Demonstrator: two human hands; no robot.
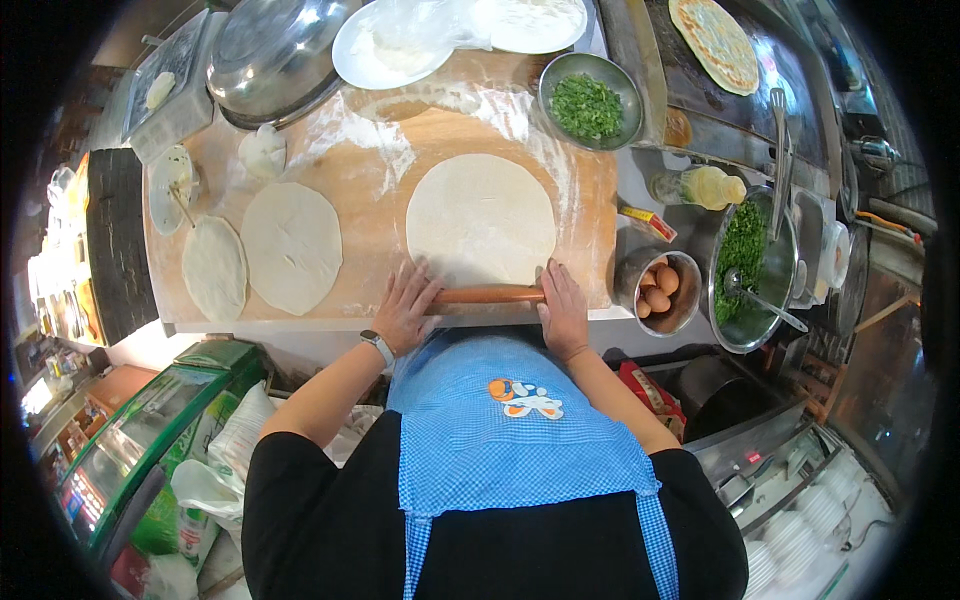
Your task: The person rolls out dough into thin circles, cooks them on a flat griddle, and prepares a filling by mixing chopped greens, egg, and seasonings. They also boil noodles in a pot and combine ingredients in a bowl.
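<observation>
A wooden rolling pin lies across the near edge of a large, thin round of dough. My left hand rests over the pin's left end, fingers stretched forward. Over its right end lies my right hand, palm down. The ends of the pin are hidden beneath both hands. Under the dough is a wooden board dusted with flour. To the left, a second flat dough round lies beside a narrower, oval dough piece. Behind them sits a small lump of dough.
Chopped greens fill a steel bowl at the board's back right. Eggs stand in a metal pot beside a larger bowl of greens. A flatbread lies on the griddle. A metal dome stands back left.
</observation>
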